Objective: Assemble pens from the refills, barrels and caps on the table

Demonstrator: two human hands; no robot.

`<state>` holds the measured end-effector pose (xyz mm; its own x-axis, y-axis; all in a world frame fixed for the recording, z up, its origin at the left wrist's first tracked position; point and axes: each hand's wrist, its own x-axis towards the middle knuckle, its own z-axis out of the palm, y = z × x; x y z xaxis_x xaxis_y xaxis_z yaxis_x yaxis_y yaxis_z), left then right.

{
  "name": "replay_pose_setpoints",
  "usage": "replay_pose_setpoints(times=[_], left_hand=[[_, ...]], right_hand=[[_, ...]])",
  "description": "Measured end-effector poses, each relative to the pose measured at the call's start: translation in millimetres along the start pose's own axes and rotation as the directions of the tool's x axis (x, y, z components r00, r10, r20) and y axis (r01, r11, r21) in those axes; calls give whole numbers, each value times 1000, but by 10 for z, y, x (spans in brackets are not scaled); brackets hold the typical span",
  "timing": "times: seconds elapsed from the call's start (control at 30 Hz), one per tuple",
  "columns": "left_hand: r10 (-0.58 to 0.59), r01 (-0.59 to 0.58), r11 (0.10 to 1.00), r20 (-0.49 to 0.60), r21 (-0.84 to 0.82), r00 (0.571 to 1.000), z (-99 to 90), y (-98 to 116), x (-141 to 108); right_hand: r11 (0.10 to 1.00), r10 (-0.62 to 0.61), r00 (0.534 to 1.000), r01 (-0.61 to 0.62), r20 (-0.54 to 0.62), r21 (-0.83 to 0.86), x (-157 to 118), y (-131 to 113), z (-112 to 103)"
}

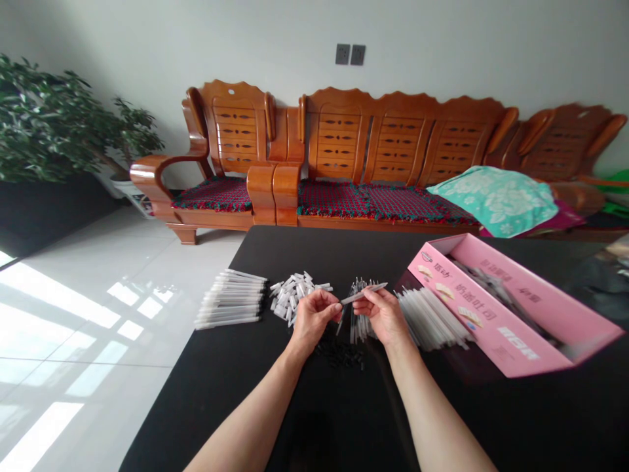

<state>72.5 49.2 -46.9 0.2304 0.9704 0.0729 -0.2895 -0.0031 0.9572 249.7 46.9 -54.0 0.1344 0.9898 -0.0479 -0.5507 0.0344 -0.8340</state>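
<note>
Between my two hands is a translucent white pen barrel [364, 294], held nearly level above the table. My right hand [386, 316] pinches it along its middle, and the pointed end sticks out to the right. At its left end the fingers of my left hand [314, 320] are closed; any small part in that pinch is too small to make out. White pen caps [289, 298] lie piled beyond my left hand. Thin pen refills [361, 328] lie partly hidden behind my right hand. Below the hands is a heap of small black plugs [341, 354].
Pens with black ends [233, 298] lie in a row at the table's left. More translucent barrels [435, 318] are stacked right of my right hand, beside an open pink box [515, 314] holding grey-white pieces. A wooden bench [368, 137] stands behind the black table [236, 393].
</note>
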Motion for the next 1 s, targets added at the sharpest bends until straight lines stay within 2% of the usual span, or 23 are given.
replay_pose_setpoints(times=[0.27, 0.33, 0.47, 0.6, 0.73, 1.0], left_hand=[[143, -131, 955, -26, 266, 989, -3, -16, -41], [158, -143, 946, -29, 291, 987, 2, -7, -50], [75, -65, 970, -37, 234, 996, -10, -4, -46], [-14, 20, 943, -21, 332, 1000, -52, -20, -35], [-25, 22, 946, 4, 323, 1000, -73, -52, -22], [-39, 44, 978, -26, 202, 999, -44, -37, -2]], right_hand=[[999, 19, 1000, -20, -24, -30, 8, 17, -20], [999, 14, 1000, -15, -22, -31, 8, 13, -21], [1000, -11, 1000, 10, -20, -27, 3, -8, -8], [999, -24, 1000, 24, -13, -39, -10, -26, 17], [998, -28, 1000, 27, -4, -64, -22, -24, 34], [996, -28, 1000, 27, -13, -88, -18, -19, 30]])
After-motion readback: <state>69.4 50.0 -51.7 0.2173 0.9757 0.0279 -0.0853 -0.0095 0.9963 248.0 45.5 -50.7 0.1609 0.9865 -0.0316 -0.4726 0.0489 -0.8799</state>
